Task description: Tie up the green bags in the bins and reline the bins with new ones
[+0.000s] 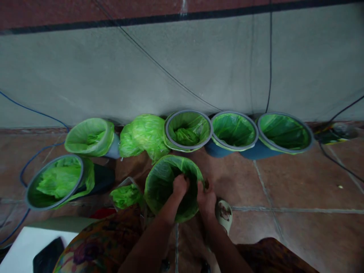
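Observation:
Between my feet stands a trash bin lined with a green plastic bag [159, 182], the bag folded out over its rim. My left hand [181, 185] reaches down inside the opening with its fingers curled; what they hold, if anything, is hidden. At the right side of the rim, my right hand [206, 197] is closed on the edge of the green bag, thumb toward the inside. Just beyond this bin, a bin with a grey ring [189, 112] holds a crumpled green bag [186, 136].
Two lined bins, a middle one [218, 149] and a right one [258, 149], stand along the wall. Filled green bags [149, 131] lie left of centre. More bins, an upper [112, 146] and a lower [99, 180], are at left. A phone [49, 256] rests on a white surface [22, 246].

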Tool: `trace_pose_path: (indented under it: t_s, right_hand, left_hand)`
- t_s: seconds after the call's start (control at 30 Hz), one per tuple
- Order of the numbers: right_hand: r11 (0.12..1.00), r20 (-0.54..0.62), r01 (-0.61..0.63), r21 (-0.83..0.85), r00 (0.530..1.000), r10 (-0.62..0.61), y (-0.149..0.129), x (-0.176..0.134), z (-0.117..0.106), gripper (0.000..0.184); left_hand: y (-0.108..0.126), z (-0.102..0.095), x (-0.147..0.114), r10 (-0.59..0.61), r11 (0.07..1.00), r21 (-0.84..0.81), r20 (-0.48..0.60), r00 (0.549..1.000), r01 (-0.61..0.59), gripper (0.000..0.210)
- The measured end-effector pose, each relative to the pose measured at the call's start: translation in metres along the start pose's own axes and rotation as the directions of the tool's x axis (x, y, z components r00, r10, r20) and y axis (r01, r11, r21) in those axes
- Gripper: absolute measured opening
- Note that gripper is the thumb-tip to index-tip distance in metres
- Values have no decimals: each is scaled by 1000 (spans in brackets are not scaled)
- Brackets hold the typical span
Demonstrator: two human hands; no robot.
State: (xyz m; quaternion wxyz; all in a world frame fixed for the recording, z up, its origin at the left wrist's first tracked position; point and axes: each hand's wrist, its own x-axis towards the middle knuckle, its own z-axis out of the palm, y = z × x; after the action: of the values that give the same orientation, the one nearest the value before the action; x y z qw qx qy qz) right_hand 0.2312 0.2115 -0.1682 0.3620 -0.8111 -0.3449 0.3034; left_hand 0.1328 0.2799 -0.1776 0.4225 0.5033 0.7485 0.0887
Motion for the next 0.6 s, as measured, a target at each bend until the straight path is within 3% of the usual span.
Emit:
trace_pose_path:
  t_s: [0.1, 0.2, 0.33, 0.47, 0.6]
  right_hand:
    - [997, -41, 65, 38, 997, -64, -13, 35, -12, 60]
    - [980, 93, 201, -6, 975, -199, -31, 77, -10, 53]
    - [938, 317, 346, -31, 893, -319, -43, 108, 13, 39]
    - [924, 432, 379, -50, 842, -322, -36, 102, 30, 33]
    - [965, 428, 262, 30, 869, -249, -27, 89, 28, 30]
  left_hand:
    - [5, -10, 1, -17, 994, 105, -196, 980, 38, 34]
    - [13, -13, 8, -60, 989, 117, -279, 959, 96, 54]
    - [19, -8, 28, -65, 977, 184, -207, 976, 104, 44]
    - [13, -2, 43, 9, 967, 253, -106, 994, 18, 37]
    - [7, 7, 46, 54, 962, 268, -20, 998, -47, 36]
